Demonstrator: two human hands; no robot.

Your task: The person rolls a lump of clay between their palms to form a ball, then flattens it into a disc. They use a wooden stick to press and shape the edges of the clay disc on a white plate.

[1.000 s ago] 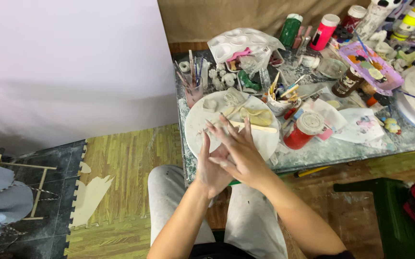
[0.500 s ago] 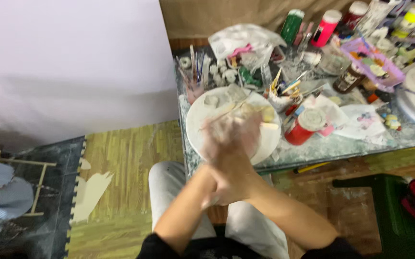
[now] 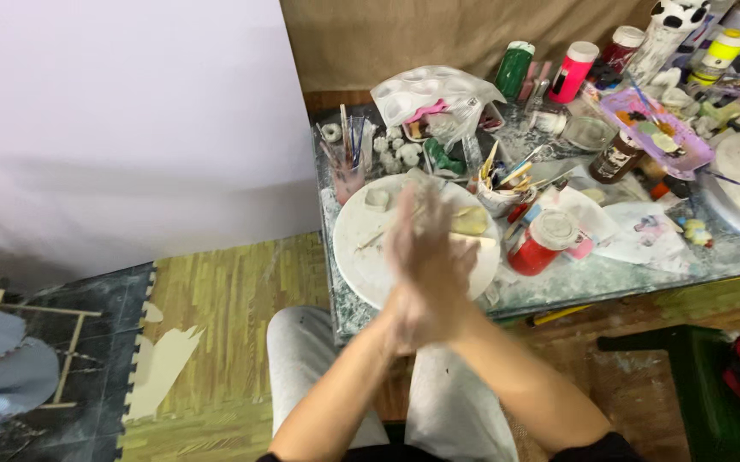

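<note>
hands [image 3: 425,274] centre frame | spread fingers now pressed palm-to-palm, blurred | contents between: cannot tell | above plate [image 3: 361,248]

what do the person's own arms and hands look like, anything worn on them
Both forearms are bare, and no gloves, rings or watch show. The left hand and right hand are motion-blurred. A dark sleeve edge appears near the right elbow.
</note>
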